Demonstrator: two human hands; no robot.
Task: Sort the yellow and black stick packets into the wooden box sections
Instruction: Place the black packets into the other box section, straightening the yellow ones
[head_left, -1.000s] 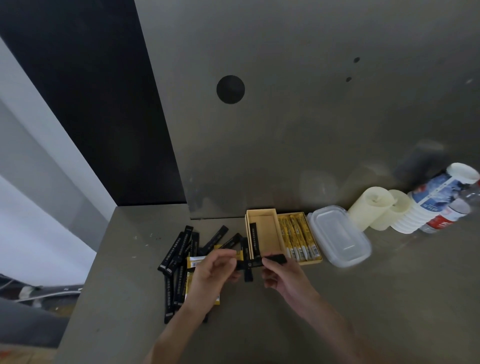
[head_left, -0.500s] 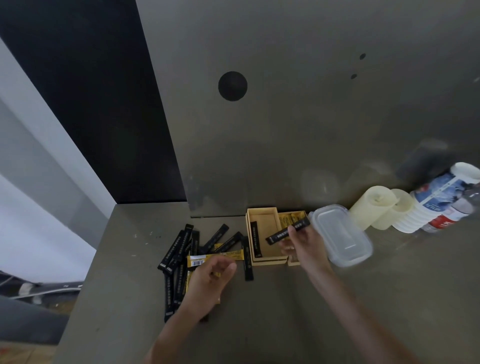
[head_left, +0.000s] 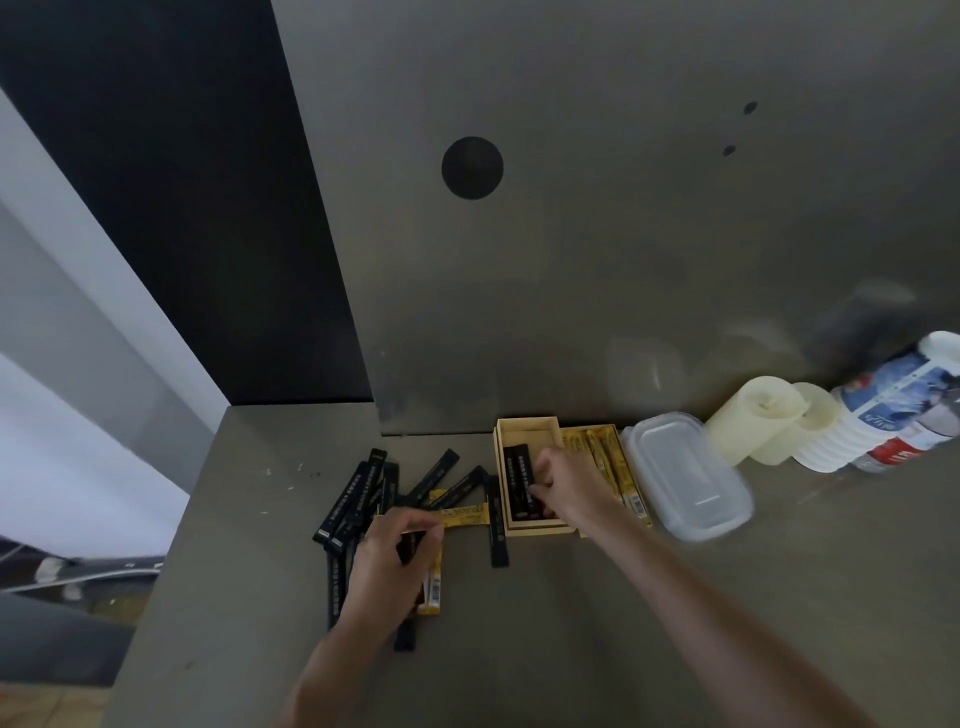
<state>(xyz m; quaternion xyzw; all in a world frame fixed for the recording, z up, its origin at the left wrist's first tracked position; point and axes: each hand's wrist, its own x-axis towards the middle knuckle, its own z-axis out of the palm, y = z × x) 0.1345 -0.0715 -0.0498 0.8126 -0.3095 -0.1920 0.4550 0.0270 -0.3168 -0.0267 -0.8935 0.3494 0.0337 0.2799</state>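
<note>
A wooden box with two sections stands at the back of the grey table. Its right section holds several yellow stick packets. In the left section lie black packets, and my right hand reaches in there, fingertips curled on one of them. Left of the box lies a loose pile of black packets, with one more black packet right beside the box. My left hand is over the pile and pinches a yellow packet lying crosswise. Another yellow packet shows under that hand.
A clear lidded plastic container sits right of the box. Behind it are two pale candles, a stack of white cups and a water bottle. A metal wall rises just behind the box. The table's left edge drops off.
My right hand carried a black packet from above the box down into its left section. My left hand stayed over the pile with the yellow packet.
</note>
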